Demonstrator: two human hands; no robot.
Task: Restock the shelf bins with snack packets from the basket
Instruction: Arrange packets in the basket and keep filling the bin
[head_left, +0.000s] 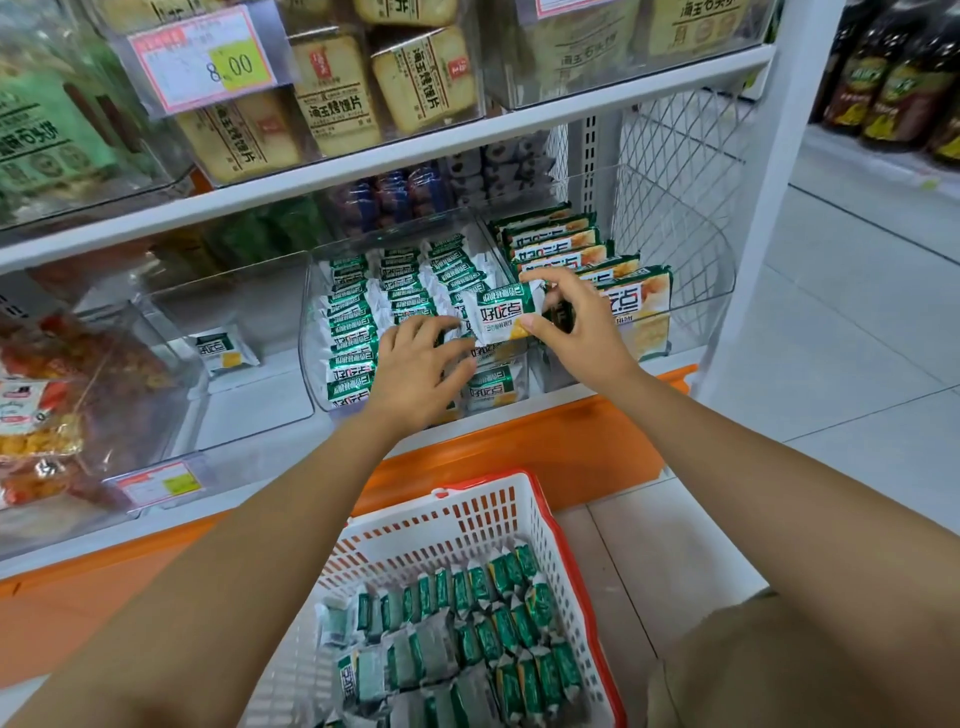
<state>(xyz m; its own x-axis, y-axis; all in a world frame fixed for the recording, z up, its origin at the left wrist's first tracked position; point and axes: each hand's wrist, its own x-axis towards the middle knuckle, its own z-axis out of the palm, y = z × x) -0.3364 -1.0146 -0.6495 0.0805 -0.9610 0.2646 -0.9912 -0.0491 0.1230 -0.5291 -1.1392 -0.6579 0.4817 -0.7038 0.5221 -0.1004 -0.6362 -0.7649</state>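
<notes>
A green-and-white snack packet (497, 318) hangs over the front right corner of the middle bin (310, 338), pinched at its right edge between thumb and fingertips of the right hand (577, 332); the left hand (415, 370) lies flat, fingers spread and grasping nothing, on the packed rows (358, 322) near the bin's front edge; larger packets (641, 306) stand in the right bin (719, 291); one lone packet (226, 353) lies in the left bin (270, 387); the basket (567, 564) below the shelf's front edge holds more packets (467, 642).
</notes>
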